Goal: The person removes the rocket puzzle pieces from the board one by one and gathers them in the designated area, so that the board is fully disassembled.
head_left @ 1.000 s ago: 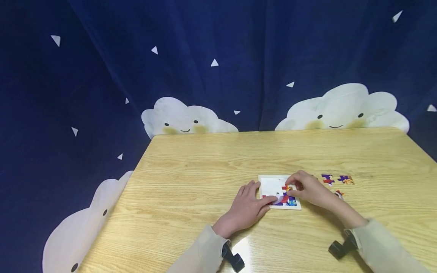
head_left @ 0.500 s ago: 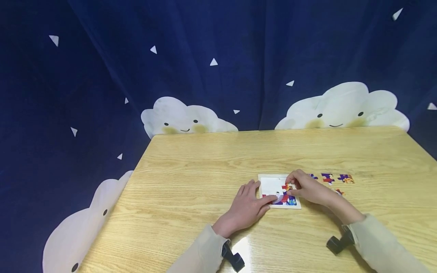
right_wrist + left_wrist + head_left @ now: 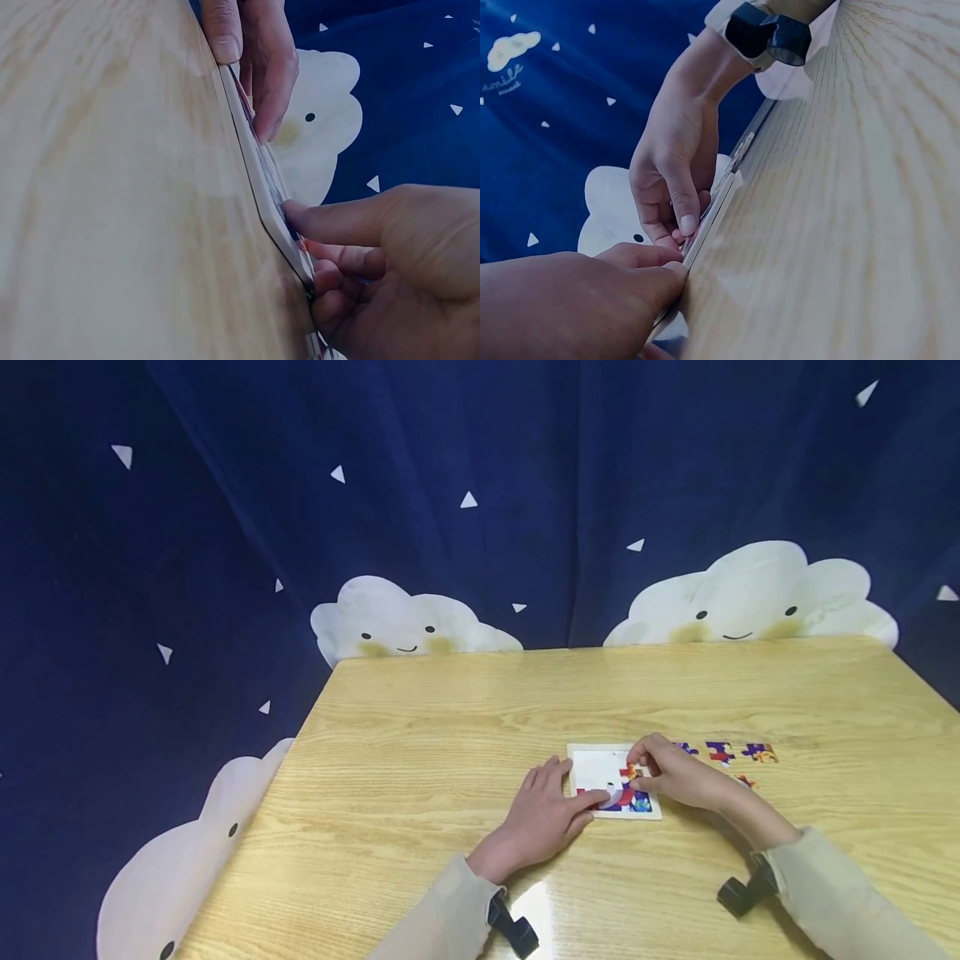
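Observation:
A white-rimmed jigsaw tray (image 3: 600, 747) lies flat on the table, with colourful pieces joined along its lower and right parts and a bare white area at upper left. My left hand (image 3: 542, 817) rests at the tray's left side, its index finger lying over the lower pieces, fingers mostly straight. At the right side, my right hand (image 3: 678, 777) pinches an orange-and-yellow puzzle piece (image 3: 637, 772) between thumb and index finger, low against the tray. Both wrist views look edge-on along the tray (image 3: 259, 187), so the picture is mostly hidden there.
Right of the tray lie several loose puzzle pieces, among them a purple-and-red one (image 3: 720, 752) and a purple-and-orange one (image 3: 762, 753). Another piece (image 3: 746, 782) is partly covered by the right wrist. Behind the wooden table (image 3: 450, 718) hangs a dark blue curtain (image 3: 450, 427).
The right wrist has shifted very slightly back and left, so a loose piece beyond the right hand shows more. The left hand and tray look unmoved.

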Action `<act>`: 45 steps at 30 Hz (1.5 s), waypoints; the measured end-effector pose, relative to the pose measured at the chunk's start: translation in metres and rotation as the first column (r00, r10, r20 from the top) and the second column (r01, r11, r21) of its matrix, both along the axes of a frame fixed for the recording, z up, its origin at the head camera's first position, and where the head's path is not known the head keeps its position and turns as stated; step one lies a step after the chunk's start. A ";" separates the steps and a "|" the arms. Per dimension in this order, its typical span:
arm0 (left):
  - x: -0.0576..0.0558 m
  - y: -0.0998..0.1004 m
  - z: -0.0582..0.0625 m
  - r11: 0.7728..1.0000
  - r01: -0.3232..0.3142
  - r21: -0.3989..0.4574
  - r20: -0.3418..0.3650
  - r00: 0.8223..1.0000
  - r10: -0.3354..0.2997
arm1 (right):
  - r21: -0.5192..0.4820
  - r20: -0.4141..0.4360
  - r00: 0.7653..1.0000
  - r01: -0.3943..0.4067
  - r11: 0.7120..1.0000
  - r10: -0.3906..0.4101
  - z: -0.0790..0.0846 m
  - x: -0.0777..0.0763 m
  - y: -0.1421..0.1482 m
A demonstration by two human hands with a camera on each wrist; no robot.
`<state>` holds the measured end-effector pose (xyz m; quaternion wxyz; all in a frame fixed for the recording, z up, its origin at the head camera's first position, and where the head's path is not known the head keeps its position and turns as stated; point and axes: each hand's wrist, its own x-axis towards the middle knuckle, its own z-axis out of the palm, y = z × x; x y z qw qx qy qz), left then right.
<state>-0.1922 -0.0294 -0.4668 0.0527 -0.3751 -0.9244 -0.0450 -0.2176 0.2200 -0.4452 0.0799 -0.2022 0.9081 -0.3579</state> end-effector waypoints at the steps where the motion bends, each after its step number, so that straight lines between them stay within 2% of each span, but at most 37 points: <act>1: 0.000 0.000 0.000 1.000 0.000 0.001 -0.001 1.000 0.000 | -0.003 0.001 1.000 -0.001 1.000 0.001 0.000 0.000 0.000; 12: 0.001 0.000 -0.002 1.000 -0.004 -0.003 0.010 1.000 0.004 | -0.031 -0.064 0.998 0.012 0.999 -0.014 -0.008 0.001 0.002; 23: 0.001 0.001 -0.001 1.000 -0.006 -0.023 0.016 1.000 0.006 | -0.044 -0.185 0.983 0.012 0.999 -0.020 -0.011 0.005 0.001; 28: 0.002 0.003 0.001 0.998 -0.004 -0.062 0.054 0.999 0.007 | -0.054 -0.182 0.983 0.005 0.999 -0.014 -0.013 0.003 0.003; 35: 0.008 0.009 0.006 0.995 0.009 -0.100 0.192 0.981 0.010 | -0.051 -0.146 0.989 0.000 0.999 -0.008 -0.011 0.002 0.005; 45: 0.010 0.013 0.005 0.987 0.001 -0.158 0.174 0.984 0.027 | -0.055 -0.124 0.992 0.003 0.998 -0.010 -0.010 0.003 0.005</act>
